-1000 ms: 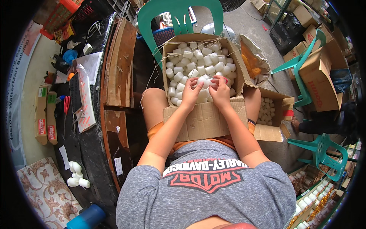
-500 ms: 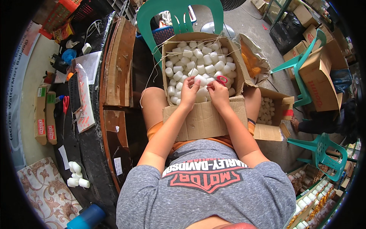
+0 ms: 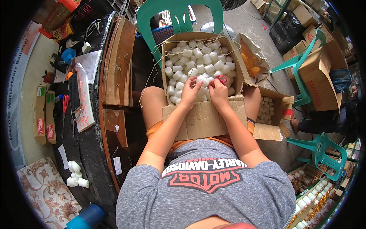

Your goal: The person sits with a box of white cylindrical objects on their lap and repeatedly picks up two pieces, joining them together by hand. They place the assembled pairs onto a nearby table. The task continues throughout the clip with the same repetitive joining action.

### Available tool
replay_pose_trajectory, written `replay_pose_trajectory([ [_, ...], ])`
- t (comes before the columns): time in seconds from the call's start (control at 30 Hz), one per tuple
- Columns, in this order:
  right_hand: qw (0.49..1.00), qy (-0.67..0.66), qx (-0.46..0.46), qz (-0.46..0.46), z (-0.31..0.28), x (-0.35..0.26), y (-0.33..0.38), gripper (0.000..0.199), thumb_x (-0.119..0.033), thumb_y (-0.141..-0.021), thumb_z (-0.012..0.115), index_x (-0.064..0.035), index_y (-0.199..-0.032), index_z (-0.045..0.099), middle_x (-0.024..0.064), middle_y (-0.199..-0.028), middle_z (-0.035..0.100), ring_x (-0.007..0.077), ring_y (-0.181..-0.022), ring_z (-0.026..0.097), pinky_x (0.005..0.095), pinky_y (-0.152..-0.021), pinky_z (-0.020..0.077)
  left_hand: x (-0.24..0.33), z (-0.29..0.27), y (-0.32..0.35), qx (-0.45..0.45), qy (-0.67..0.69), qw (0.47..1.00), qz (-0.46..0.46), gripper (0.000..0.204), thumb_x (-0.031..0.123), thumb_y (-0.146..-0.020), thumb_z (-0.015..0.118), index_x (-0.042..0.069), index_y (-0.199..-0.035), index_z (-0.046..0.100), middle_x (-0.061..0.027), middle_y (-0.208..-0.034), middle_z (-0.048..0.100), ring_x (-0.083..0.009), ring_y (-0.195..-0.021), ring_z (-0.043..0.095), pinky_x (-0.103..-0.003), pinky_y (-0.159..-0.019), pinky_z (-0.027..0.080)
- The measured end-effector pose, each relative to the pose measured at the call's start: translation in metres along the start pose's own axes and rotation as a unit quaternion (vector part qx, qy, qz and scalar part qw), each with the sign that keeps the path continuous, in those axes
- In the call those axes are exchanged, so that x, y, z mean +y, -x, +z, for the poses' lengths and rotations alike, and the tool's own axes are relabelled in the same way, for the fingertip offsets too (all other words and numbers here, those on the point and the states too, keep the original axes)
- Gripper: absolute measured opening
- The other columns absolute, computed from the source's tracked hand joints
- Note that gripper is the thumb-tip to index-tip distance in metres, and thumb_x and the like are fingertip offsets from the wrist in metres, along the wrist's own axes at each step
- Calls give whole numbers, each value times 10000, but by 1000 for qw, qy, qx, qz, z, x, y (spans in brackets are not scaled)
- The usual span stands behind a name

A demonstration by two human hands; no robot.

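Both hands meet over the near edge of an open cardboard box [image 3: 204,122] that rests on the person's lap, filled with small white plastic caps [image 3: 192,61]. The left hand [image 3: 190,91] pinches one white cap [image 3: 202,80] between fingertips, while the right hand [image 3: 218,92] is closed around red-handled scissors [image 3: 222,79], touching that same cap. Thin string [image 3: 152,74] trails over the box's left wall. A green plastic chair [image 3: 179,15] stands just behind the box, and a second carton of caps [image 3: 267,110] sits beside the right knee.
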State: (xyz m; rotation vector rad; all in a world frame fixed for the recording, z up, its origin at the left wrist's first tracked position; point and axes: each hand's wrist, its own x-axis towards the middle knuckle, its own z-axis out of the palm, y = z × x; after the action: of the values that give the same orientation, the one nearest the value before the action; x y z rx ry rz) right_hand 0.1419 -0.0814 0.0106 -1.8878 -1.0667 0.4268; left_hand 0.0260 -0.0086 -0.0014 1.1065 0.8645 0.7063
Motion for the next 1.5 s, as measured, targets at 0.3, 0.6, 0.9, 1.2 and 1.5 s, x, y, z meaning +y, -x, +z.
replay_pose_trajectory([
  [0.3,998,-57,-29,26,-6,-1,-4,362,-31,-731,650,-18,-1011,422,178,-786,637,330,-759,645,392,-687,495,0,5,3,18,-59,997,39,442,195,-843,656,3,-1201,482,-142,-1134,560,-180,-1009,560,-288,-862,455],
  [0.6,997,-18,-45,56,-4,-3,-3,326,-23,-741,647,-15,-996,444,178,-759,654,324,-761,656,387,-693,500,-1,3,1,29,-10,999,16,440,213,-853,643,-23,-1189,484,-142,-1130,570,-181,-1002,558,-296,-879,439],
  [0.9,998,-9,-23,59,-4,-7,-3,342,-34,-743,664,-21,-1003,443,172,-796,654,322,-759,653,384,-656,510,1,3,0,-3,-42,999,14,437,194,-849,640,-12,-1205,490,-136,-1139,572,-183,-994,574,-291,-862,452],
  [1.2,936,301,-173,60,-31,-8,-1,292,-340,-760,652,-109,-937,674,105,-784,671,245,-866,621,391,-900,364,-6,4,-1,6,-81,996,27,455,191,-841,647,-20,-1210,486,-142,-1150,570,-189,-988,586,-288,-836,466],
  [1.5,968,227,-99,-24,-12,0,-4,227,-353,-790,610,-152,-833,705,46,-776,671,237,-800,616,387,-783,396,2,2,0,-1,-48,999,8,436,207,-876,609,-7,-1227,464,-108,-1163,553,-160,-1028,534,-295,-893,426],
])
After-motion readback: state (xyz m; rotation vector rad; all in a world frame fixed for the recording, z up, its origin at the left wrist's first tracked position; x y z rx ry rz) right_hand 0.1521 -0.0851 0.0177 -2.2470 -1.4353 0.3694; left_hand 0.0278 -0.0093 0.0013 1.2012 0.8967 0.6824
